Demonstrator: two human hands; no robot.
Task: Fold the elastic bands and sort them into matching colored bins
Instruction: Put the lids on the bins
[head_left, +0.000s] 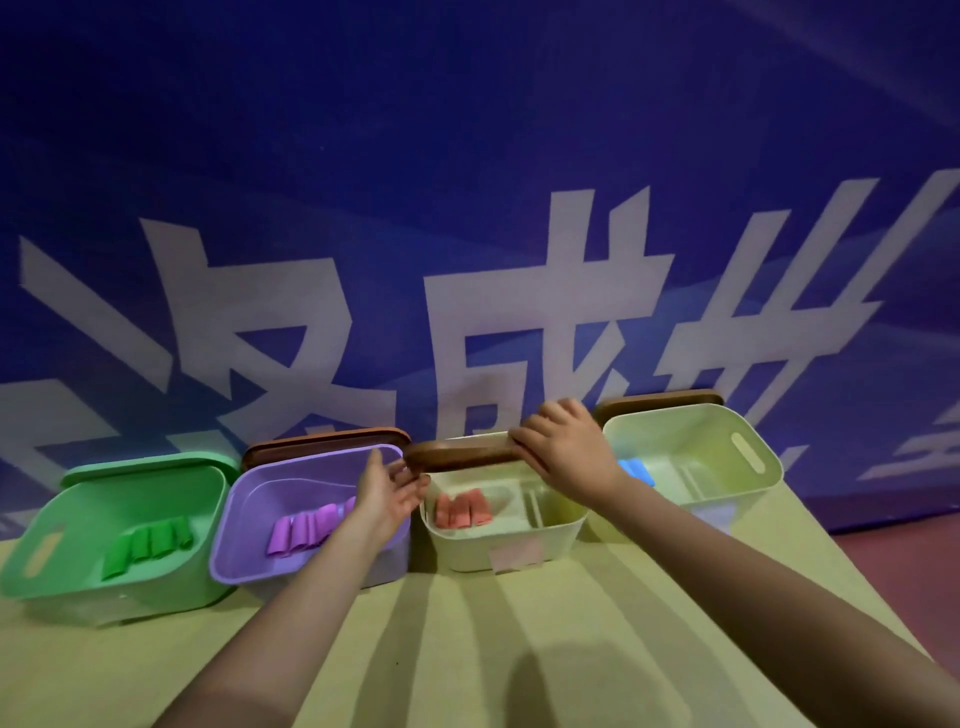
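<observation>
Folded elastic bands lie sorted in four bins lined up along the far edge of the table (519, 623). Green bands (148, 545) lie in a row in the green bin (62, 566) at the far left. Purple bands (306, 527) lie in the purple bin (244, 551) just beside it. Pink-red bands (463, 511) lie in the pale cream bin (524, 535) next along, which carries a pinkish label on its front wall. Blue bands (635, 470) show partly behind the right wrist, in the second pale bin (748, 467) at the far right.

A brown wooden lid (462, 453) is held over the back of the bin with the pink-red bands. The right hand (563, 444) grips its right end, fingers curled over the top edge. The left hand (392, 486) is at its left end with the palm up and fingers loosely spread; the fingertips seem to touch the lid's underside, though the contact is hard to make out.

Another brown lid (322, 440) stands behind the purple bin, a third (660, 402) behind the far-right bin, and a green lid (145, 465) behind the green bin. Behind the table hangs a blue banner (467, 182) with large white characters.
</observation>
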